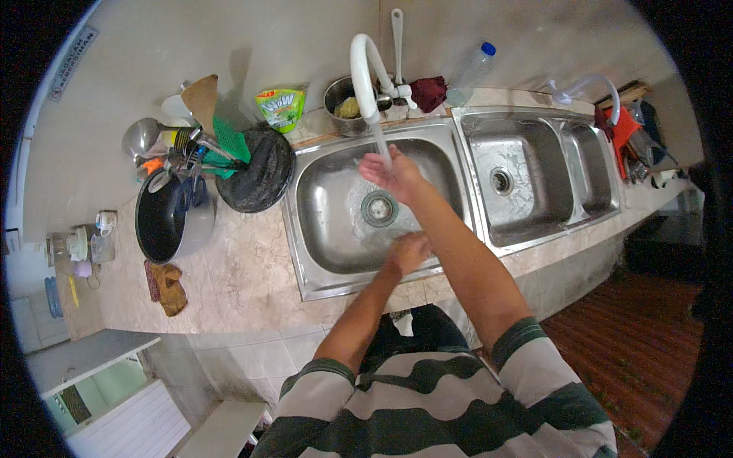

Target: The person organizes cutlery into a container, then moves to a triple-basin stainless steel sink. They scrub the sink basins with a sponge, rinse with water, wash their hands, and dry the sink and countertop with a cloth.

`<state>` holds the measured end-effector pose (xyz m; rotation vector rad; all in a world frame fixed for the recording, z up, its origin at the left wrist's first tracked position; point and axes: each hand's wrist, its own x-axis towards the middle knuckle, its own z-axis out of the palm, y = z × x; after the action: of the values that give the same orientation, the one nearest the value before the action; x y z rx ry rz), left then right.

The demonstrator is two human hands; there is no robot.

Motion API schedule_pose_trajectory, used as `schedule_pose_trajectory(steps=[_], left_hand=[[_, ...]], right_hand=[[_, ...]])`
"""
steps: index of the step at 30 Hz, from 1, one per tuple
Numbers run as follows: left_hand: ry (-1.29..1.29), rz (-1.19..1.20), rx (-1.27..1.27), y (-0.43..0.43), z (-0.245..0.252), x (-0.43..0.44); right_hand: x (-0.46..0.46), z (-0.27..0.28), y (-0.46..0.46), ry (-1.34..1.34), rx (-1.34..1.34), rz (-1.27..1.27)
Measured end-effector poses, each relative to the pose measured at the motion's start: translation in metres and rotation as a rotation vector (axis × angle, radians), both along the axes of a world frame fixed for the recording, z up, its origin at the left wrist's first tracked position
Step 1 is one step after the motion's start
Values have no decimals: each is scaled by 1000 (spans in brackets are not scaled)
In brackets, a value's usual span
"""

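Note:
Water pours from a white gooseneck faucet (361,68) onto my right hand (398,174). That hand is palm up with its fingers apart, holding nothing, over the left stainless steel sink basin (320,200). My left hand (409,252) is lower, over the near side of the same basin and close to the right forearm. It is blurred, and the forearm partly covers its fingers, so its grip does not show. Between the hands, the round drain strainer (379,209) lies at the basin's bottom with water around it.
Left of the sink are a black wok (257,172), a green slotted basket (232,146), a large pot (197,223) and a brown cloth (169,289). Behind stand a green pouch (280,109), a metal pot (338,91) and a plastic bottle (472,68). A double-bowl sink (529,229) adjoins right.

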<state>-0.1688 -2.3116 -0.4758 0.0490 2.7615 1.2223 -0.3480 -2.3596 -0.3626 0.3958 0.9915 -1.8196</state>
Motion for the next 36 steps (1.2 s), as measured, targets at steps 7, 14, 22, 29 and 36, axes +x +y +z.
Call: schedule_pose_trajectory(steps=[7,14,22,29,36], left_hand=[[-36,982,669,-102,-29,-50],[256,325,212,93,0,-17],[-118,415,-296,-17,-29,-56],[-250,1031,1372,-119,23,-67],[-191,573,241,-54,2,20]], right_hand=[[9,-12,57,176,114,818],[-38,-32,209,742,955,1306],[-22,-34,106,553,438,321],[11,-40,-11,-307,-232,-92],[39,-50,91,226,410,815]])
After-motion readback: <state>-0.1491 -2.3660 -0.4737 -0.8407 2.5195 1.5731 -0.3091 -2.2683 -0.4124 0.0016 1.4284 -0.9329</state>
